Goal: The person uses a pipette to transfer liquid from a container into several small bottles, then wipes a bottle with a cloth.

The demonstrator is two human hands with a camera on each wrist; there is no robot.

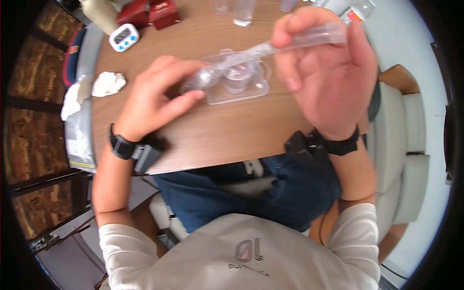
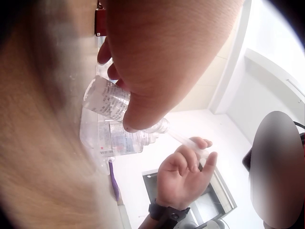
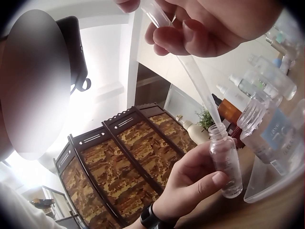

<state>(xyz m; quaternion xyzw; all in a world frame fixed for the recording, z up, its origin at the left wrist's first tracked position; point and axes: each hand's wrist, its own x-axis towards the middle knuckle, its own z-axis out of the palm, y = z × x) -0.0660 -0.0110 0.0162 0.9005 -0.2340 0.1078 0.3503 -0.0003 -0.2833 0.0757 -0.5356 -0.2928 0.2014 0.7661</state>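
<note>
The left hand grips a small clear bottle, tilted, its open neck toward the right hand. The right hand pinches a long translucent pipette between thumb and fingers, palm turned up. In the right wrist view the pipette's narrow end stands in or at the bottle's mouth; how deep, I cannot tell. Printed text shows on the bottle in the left wrist view. Beside it a wider clear bottle with an open neck stands on a clear plastic tray.
A white timer, red boxes and a pale bottle stand at the back left. Crumpled tissue lies at the left. Several clear bottles line the back, one with an orange label at the right.
</note>
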